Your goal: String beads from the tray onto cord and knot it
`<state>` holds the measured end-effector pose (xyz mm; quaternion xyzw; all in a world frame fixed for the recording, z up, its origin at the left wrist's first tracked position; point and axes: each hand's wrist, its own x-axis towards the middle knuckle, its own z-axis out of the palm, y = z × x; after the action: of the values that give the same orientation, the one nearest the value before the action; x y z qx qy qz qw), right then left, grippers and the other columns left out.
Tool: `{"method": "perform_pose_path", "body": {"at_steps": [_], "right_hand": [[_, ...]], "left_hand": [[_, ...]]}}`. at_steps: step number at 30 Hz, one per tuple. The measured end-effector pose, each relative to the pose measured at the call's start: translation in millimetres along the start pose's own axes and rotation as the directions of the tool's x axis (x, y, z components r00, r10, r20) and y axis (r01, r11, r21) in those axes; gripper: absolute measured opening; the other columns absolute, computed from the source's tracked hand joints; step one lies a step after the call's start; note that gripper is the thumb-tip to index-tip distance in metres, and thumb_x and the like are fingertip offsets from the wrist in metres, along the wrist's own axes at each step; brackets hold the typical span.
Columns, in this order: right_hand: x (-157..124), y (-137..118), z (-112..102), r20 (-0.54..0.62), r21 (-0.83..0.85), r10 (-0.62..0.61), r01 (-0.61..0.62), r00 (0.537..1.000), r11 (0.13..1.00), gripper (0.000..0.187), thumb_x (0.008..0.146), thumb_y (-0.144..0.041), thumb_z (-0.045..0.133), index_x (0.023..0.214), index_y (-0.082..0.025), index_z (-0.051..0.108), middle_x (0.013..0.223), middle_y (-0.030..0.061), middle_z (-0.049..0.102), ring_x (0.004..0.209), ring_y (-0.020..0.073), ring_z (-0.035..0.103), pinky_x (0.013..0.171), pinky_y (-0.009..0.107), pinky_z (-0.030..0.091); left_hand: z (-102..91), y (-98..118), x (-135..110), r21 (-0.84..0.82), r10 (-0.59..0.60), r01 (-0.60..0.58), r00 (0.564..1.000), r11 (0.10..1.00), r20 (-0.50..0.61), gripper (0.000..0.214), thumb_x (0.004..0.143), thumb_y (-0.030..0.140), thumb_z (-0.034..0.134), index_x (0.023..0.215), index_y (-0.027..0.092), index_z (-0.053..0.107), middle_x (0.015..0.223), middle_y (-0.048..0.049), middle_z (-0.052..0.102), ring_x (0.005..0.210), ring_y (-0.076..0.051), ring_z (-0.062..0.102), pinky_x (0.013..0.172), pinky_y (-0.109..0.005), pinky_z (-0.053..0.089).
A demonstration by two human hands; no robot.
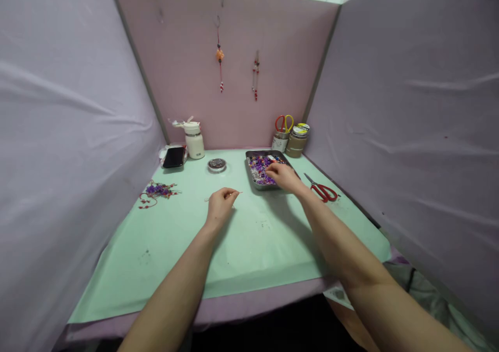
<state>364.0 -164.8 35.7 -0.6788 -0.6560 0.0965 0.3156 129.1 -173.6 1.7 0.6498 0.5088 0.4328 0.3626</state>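
Observation:
My left hand [221, 205] is over the middle of the table, thumb and fingertips pinched on a thin cord [240, 192]. The tip of the cord pokes out to the right of the fingers, and a pale loop shows to their left. Over a dark metal tray [266, 187] is my right hand [284, 176], its fingertips pressed together at the beads [259, 168]. These are small purple, clear, orange and dark beads. Whether a bead sits between the right fingertips is too small to tell.
Red-handled scissors [324, 191] lie right of the tray. Behind stand a holder with scissors [279, 140] and a jar [297, 143]. A round spool [217, 165], white bottle [195, 141], phone [174, 157] and beaded cords [158, 190] are leftward. Beaded strings [220, 55] hang on the back wall.

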Motion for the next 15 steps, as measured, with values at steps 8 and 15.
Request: {"method": "perform_pose_path", "body": {"at_steps": [8,15], "right_hand": [[87,30,-11,0.011,-0.334,0.131,-0.120,0.991,0.935,0.020,0.085,-0.030,0.054,0.093,-0.023,0.071,0.097,0.0043,0.071,0.094,0.0209,0.059,0.080,0.032,0.034],[130,36,22,0.057,-0.401,0.179,-0.142,0.982,0.905,0.020,0.081,-0.017,0.054,0.090,-0.021,0.072,0.100,0.0077,0.071,0.094,0.0224,0.060,0.081,0.034,0.035]], "left_hand": [[1.4,3,-4,0.045,0.013,-0.015,0.998,0.999,0.057,0.020,0.073,0.032,0.058,0.071,0.017,0.070,0.051,0.0037,0.044,0.053,-0.012,0.041,0.056,-0.025,0.032],[0.6,2,-4,0.025,-0.005,0.004,0.999,1.000,0.052,0.018,0.072,0.031,0.059,0.069,0.018,0.070,0.051,0.0029,0.048,0.053,-0.013,0.041,0.055,-0.025,0.030]]}}
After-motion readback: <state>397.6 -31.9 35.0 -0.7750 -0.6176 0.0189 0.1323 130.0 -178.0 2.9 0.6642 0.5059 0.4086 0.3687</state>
